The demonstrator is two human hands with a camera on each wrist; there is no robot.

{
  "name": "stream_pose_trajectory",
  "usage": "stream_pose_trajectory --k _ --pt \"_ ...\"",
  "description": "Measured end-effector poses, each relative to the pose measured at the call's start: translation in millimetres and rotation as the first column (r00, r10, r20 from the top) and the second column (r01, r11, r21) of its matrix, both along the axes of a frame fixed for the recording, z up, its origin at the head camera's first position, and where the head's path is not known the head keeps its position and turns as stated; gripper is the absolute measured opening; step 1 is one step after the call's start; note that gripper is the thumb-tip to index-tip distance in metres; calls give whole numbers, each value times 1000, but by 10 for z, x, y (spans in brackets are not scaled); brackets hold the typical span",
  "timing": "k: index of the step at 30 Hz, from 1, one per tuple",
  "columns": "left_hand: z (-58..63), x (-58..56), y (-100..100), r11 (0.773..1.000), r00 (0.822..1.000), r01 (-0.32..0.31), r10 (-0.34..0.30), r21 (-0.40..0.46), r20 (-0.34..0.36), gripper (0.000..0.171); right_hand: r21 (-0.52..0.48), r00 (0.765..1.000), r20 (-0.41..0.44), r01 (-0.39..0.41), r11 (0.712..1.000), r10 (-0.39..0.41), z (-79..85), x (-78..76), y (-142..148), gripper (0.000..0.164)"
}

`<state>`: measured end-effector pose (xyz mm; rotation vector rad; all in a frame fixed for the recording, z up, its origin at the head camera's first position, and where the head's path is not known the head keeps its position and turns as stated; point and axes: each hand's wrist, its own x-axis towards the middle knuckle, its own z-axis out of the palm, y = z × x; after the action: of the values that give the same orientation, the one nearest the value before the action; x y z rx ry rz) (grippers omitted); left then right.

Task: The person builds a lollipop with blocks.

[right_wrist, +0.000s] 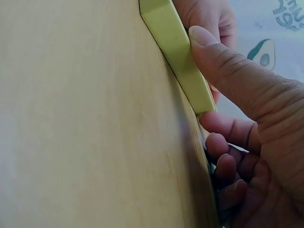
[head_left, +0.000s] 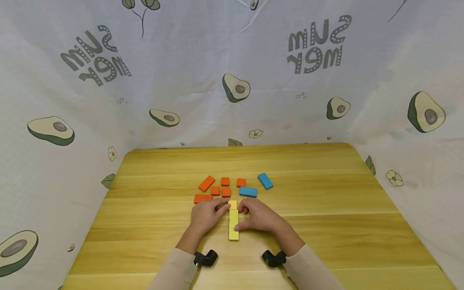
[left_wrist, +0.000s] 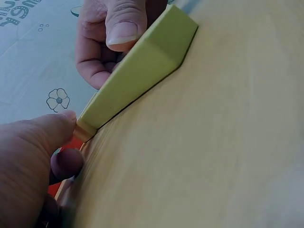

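A long yellow block point(head_left: 233, 224) lies on the table, pointing away from me. Flush with its far end sits a small orange-yellow block point(head_left: 233, 204). My left hand point(head_left: 208, 214) comes in from the left, its thumb and index fingertips touching the small block; the left wrist view shows its thumb on that block point(left_wrist: 86, 130). From the other side my right hand point(head_left: 262, 217) touches the long block with its thumb along the right edge. Its index fingertip meets the far end of the long block point(right_wrist: 183, 61) near the joint, the other fingers bent loosely.
Beyond my hands lie several orange blocks, small squares point(head_left: 225, 181) and oblongs point(head_left: 207, 183). Two blue oblong blocks point(head_left: 248, 191) point(head_left: 265, 181) are to their right. The wooden table point(head_left: 326, 241) has an avocado-patterned cloth point(head_left: 203, 64) around its back and sides.
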<state>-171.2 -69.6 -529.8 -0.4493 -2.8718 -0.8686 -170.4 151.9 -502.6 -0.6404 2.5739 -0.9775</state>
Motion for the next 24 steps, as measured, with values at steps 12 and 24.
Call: stream_pose_trajectory --k 12,24 --pt "23 -8 37 998 1000 -2 1 -55 -9 32 25 1000 -16 -2 1000 3 12 -8 7 47" --pt "2 1 2 998 1000 -10 9 -57 -14 31 13 1000 -1 -9 1000 9 23 -1 -20 47"
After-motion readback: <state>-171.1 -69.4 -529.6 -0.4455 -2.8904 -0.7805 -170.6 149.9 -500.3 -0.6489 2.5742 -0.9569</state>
